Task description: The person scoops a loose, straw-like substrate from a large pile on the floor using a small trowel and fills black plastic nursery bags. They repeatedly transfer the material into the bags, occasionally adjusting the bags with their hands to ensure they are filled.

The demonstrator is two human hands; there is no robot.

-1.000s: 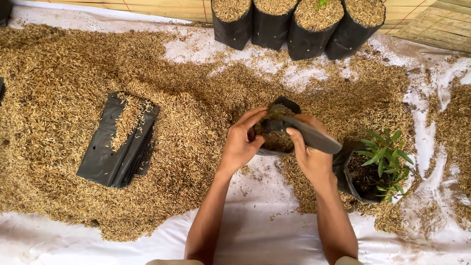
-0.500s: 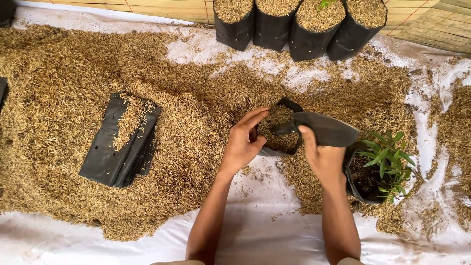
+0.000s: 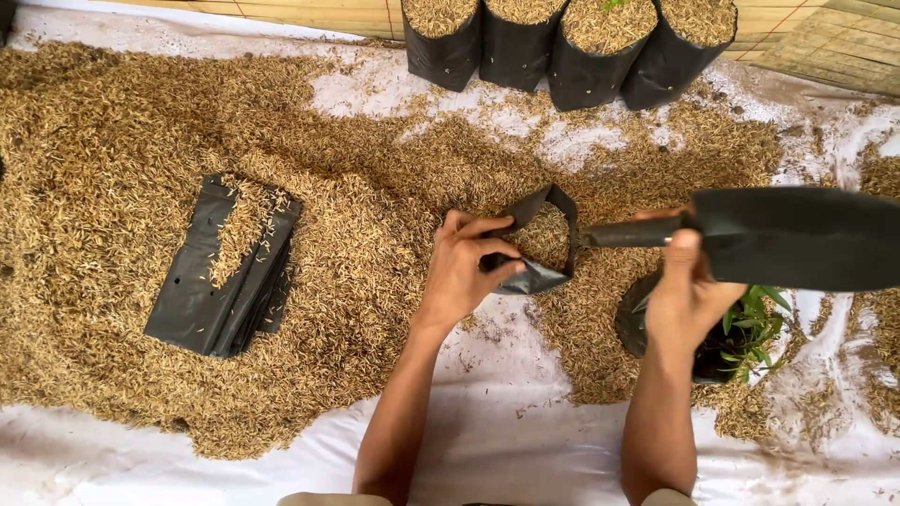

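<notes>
Near the middle of the frame, the left hand (image 3: pixel 464 272) pinches the rim of a small black plastic nursery bag (image 3: pixel 539 248), its grip closed on the edge so the mouth stays open over the spread of tan rice husks (image 3: pixel 122 169). Right of centre, the right hand (image 3: pixel 684 290) has its grip wrapped around the handle of a black scoop (image 3: pixel 797 236), held level beside the bag. Below that hand sits a black bag with a green seedling (image 3: pixel 741 333). A flat stack of black bags (image 3: pixel 220 272) lies at left, and four filled black bags (image 3: pixel 562 42) line the top edge.

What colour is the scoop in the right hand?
Black, blade and handle alike: the scoop in the right hand shows clearly in the head view.
</notes>
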